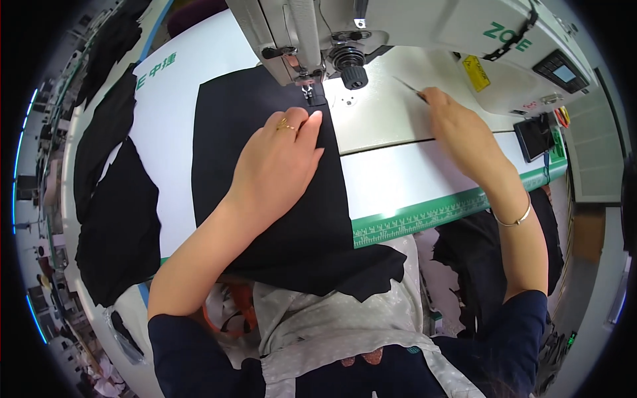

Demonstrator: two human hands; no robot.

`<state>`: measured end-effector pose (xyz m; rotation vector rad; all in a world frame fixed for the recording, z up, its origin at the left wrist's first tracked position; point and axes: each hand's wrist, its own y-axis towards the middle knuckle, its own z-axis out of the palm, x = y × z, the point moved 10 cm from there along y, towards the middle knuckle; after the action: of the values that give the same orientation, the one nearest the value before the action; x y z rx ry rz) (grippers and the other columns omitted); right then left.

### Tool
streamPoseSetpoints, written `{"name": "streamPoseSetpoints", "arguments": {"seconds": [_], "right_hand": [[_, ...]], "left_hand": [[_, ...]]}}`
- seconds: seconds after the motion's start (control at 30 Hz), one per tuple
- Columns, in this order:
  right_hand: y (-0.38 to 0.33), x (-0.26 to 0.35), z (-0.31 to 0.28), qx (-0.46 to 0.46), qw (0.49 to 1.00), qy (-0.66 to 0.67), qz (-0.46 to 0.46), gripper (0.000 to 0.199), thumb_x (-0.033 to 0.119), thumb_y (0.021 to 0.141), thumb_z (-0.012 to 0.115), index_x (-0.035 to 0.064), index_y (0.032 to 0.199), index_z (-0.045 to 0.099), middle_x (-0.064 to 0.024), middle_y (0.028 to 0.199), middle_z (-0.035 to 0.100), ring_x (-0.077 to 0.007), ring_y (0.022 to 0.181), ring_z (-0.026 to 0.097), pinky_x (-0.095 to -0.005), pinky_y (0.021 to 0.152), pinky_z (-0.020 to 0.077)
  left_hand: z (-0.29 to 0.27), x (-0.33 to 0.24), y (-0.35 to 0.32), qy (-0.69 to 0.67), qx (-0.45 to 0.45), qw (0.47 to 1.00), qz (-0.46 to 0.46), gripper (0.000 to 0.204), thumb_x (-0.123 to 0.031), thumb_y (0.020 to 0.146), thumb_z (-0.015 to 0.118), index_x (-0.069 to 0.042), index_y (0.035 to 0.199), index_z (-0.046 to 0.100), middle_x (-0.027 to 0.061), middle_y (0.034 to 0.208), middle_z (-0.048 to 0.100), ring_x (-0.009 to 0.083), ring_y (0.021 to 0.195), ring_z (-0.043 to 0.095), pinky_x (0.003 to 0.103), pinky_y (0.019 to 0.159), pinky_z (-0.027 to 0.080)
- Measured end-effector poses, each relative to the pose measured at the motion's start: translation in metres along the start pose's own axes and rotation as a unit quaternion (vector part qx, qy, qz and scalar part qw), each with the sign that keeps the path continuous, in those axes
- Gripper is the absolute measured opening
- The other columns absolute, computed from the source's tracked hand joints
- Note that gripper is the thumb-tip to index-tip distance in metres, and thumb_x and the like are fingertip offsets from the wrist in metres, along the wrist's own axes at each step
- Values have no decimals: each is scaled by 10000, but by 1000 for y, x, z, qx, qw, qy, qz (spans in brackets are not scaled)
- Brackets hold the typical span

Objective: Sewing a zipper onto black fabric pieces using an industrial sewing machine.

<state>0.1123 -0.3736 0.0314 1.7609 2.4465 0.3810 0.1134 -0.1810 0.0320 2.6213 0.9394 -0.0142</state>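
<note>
A large black fabric piece [265, 99] lies over the sewing machine's bed and drapes off its front edge. My left hand [275, 166], with a ring on one finger, rests on this cloth just below the presser foot [307, 93]. Its fingers are bent onto the cloth, and the thumb stands apart from them. A small black patch [318, 98] lies beside the foot, at the fabric's upper right corner. My right hand [461, 132], over the pale bed, is closed round a thin pointed metal tool [408, 86]. Whether it is tweezers or an awl I cannot tell.
The sewing machine head [424, 26] overhangs the work, with a control panel [563, 71] at right. Black fabric pieces [119, 219] lie at left, and more black cloth [471, 259] hangs at lower right. A green ruler strip [411, 215] runs along the table's front edge.
</note>
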Motion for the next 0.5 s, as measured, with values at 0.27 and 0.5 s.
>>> {"name": "streamPoseSetpoints", "arguments": {"seconds": [0.27,0.5], "right_hand": [[61,32,22,-65,998,16,-17,220,318,904,638,111,975,622,-65,809,646,-272,713,647,-389,578,479],[40,48,1,-168,971,143,-94,166,194,828,700,118,950,617,-15,751,605,-249,622,613,-375,527,463]], "left_hand": [[10,8,3,24,13,998,-53,489,-141,840,698,15,1280,553,102,1037,488,262,912,565,361,765,495],[9,15,3,-15,-2,999,-50,481,-131,849,682,35,1284,560,112,991,500,273,874,559,361,757,483]]}}
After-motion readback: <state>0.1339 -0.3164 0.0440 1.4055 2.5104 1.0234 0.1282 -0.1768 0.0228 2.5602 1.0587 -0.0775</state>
